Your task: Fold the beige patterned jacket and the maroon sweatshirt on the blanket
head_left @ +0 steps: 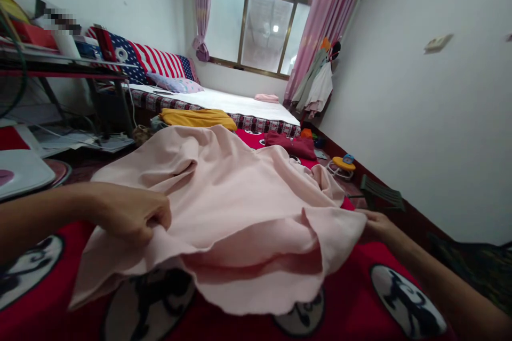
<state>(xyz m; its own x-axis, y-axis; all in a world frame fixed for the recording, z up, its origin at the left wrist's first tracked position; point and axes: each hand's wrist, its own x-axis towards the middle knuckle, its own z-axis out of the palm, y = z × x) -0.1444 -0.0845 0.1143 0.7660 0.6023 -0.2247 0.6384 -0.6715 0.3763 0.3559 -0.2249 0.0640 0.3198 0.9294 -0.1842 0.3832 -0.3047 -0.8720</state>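
Note:
A pale pink shirt [240, 192] lies spread over a red blanket [348, 282] with round cartoon-mouse patches. Its loose hem faces me, and the two layers gape apart between my hands. My left hand [130, 213] is closed in a fist on the cloth near the left part of the hem. At the right, my right hand [378, 224] pinches the corner of the hem and holds it slightly raised. The shirt's right side is bunched in folds. Its far end lies close to a folded mustard-yellow garment [198, 118].
A folded dark red garment [290, 145] rests farther back on the blanket. Beyond stands a bed with a white sheet [228, 100]. A cluttered desk [60, 72] is on the left; a yellow stool [343, 164] and a dark folding stool [382, 192] stand right.

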